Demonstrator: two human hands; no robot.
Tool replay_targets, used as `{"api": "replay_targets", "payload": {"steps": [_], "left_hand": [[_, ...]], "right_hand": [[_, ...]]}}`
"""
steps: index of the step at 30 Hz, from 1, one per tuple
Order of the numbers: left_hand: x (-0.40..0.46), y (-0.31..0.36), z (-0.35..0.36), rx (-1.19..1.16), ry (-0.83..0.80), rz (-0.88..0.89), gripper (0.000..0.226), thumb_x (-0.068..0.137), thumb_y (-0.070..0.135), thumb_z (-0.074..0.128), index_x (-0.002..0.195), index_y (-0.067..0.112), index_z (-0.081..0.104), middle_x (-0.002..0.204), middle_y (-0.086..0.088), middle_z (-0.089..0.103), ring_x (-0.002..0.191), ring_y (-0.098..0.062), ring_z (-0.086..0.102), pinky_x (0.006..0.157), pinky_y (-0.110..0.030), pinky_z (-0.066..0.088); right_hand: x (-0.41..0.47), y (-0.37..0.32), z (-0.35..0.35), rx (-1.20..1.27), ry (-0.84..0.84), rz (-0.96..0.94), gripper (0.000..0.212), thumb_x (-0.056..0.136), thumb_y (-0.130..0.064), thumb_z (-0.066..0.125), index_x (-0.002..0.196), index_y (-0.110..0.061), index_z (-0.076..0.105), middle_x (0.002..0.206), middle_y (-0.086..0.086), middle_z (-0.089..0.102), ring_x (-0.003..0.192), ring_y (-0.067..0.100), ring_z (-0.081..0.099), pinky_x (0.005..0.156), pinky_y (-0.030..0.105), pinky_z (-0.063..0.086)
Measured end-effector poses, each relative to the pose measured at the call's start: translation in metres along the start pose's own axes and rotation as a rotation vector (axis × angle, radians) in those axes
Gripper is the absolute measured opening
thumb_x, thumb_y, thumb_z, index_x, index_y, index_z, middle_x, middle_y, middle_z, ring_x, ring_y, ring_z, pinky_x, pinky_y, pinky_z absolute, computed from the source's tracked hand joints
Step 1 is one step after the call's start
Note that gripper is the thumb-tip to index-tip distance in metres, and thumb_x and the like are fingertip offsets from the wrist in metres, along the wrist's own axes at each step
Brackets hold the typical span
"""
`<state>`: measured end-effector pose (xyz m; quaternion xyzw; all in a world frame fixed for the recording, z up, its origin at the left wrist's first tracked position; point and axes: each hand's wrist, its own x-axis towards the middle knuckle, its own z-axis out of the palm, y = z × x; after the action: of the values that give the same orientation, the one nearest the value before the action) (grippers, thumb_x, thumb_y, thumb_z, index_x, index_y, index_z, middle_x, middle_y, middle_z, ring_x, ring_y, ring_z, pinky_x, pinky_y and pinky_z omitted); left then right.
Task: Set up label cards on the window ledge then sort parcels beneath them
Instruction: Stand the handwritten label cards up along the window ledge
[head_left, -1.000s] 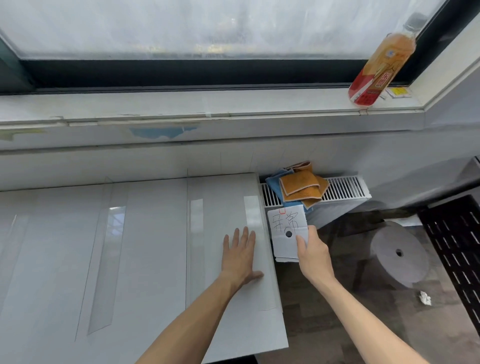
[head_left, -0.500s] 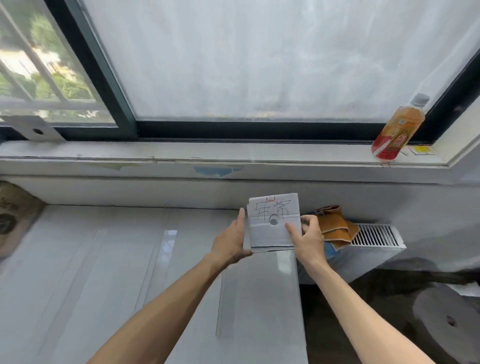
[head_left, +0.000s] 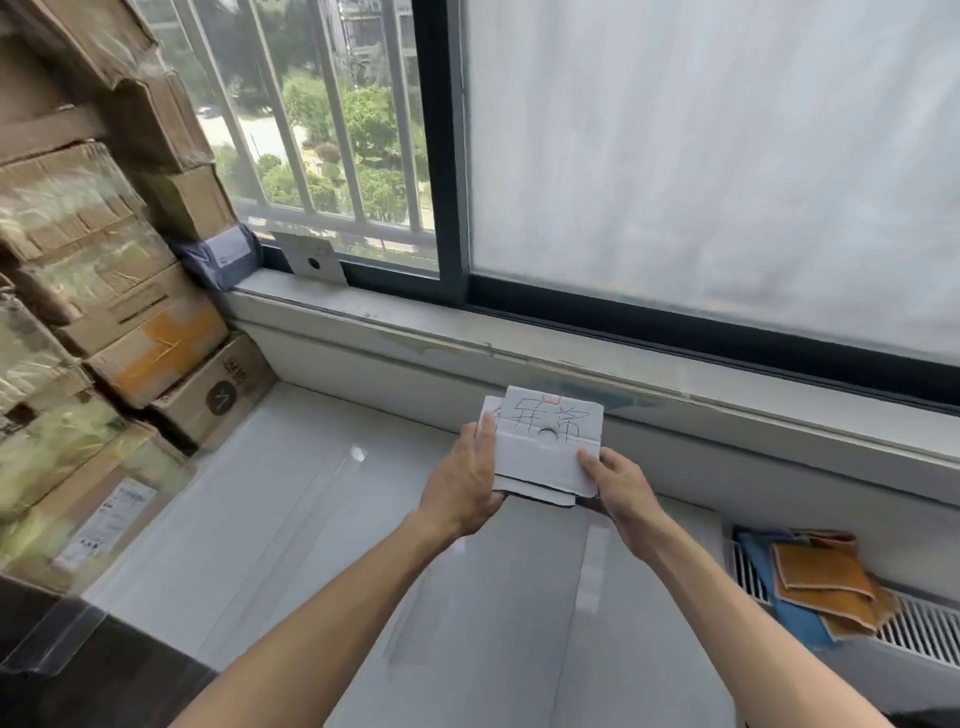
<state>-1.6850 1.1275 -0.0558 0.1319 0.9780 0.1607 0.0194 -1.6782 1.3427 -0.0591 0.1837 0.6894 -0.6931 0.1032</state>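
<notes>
A small stack of white label cards (head_left: 545, 457) with handwritten characters on the top one is held over the white tabletop (head_left: 322, 519), just below the window ledge (head_left: 415, 317). My left hand (head_left: 462, 483) grips the stack's left edge. My right hand (head_left: 621, 483) pinches its right lower corner, thumb on top. Brown cardboard parcels (head_left: 104, 312) are stacked high at the left, against the wall and window. One white card (head_left: 311, 262) leans on the ledge near the left corner.
A grey plastic mailer (head_left: 218, 260) sits on the ledge's left end beside the boxes. Orange and blue cloths (head_left: 815, 582) lie on a white radiator (head_left: 914, 634) at the lower right. A dark surface (head_left: 78, 675) fills the lower left corner.
My left hand left the tabletop and took the card stack alongside my right hand. The stack was raised toward the ledge. The view swung left, bringing the stacked parcels in.
</notes>
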Motion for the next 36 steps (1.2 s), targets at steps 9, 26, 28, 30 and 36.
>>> {"api": "replay_targets", "payload": {"steps": [9,26,28,30,36], "left_hand": [[0.010,-0.160,-0.033,0.084,-0.021,-0.089,0.097,0.090,0.041,0.059,0.157,0.010,-0.005,0.146,-0.008,0.026,0.113,-0.030,0.047,0.072,-0.041,0.049],[0.057,-0.277,-0.051,-0.054,-0.014,-0.026,0.078,0.100,0.034,0.049,0.159,0.015,0.001,0.141,-0.011,0.030,0.108,-0.034,0.050,0.080,-0.047,0.051],[0.060,-0.280,-0.050,-0.070,0.005,0.030,0.070,0.100,0.021,0.049,0.159,0.022,0.011,0.143,-0.011,0.032,0.112,-0.035,0.048,0.080,-0.047,0.050],[0.066,-0.284,-0.051,-0.052,0.033,0.093,0.068,0.098,0.013,0.049,0.158,0.024,0.020,0.144,-0.012,0.033,0.115,-0.036,0.045,0.082,-0.047,0.050],[0.084,-0.305,-0.048,-0.021,0.075,0.228,0.072,0.091,0.007,0.058,0.155,0.024,0.029,0.145,-0.019,0.036,0.122,-0.039,0.045,0.088,-0.045,0.051]], "right_hand": [[0.050,-0.065,0.087,-0.197,-0.131,-0.096,0.005,0.097,-0.007,0.063,0.098,-0.005,0.068,0.087,0.010,0.068,0.066,0.016,0.061,0.060,0.021,0.054],[0.159,-0.155,0.213,-0.671,0.242,-0.382,0.016,0.099,-0.015,0.052,0.095,-0.013,0.068,0.082,0.002,0.073,0.079,0.018,0.071,0.065,0.027,0.050],[0.169,-0.156,0.218,-0.696,0.268,-0.369,0.019,0.098,-0.014,0.049,0.097,-0.011,0.068,0.085,0.004,0.073,0.082,0.022,0.070,0.067,0.027,0.047],[0.180,-0.157,0.224,-0.694,0.300,-0.364,0.021,0.098,-0.015,0.048,0.099,-0.011,0.069,0.089,0.007,0.073,0.084,0.024,0.068,0.071,0.029,0.046],[0.206,-0.165,0.233,-0.676,0.338,-0.354,0.023,0.098,-0.013,0.046,0.098,-0.012,0.069,0.094,0.009,0.072,0.087,0.027,0.066,0.076,0.031,0.048]]}}
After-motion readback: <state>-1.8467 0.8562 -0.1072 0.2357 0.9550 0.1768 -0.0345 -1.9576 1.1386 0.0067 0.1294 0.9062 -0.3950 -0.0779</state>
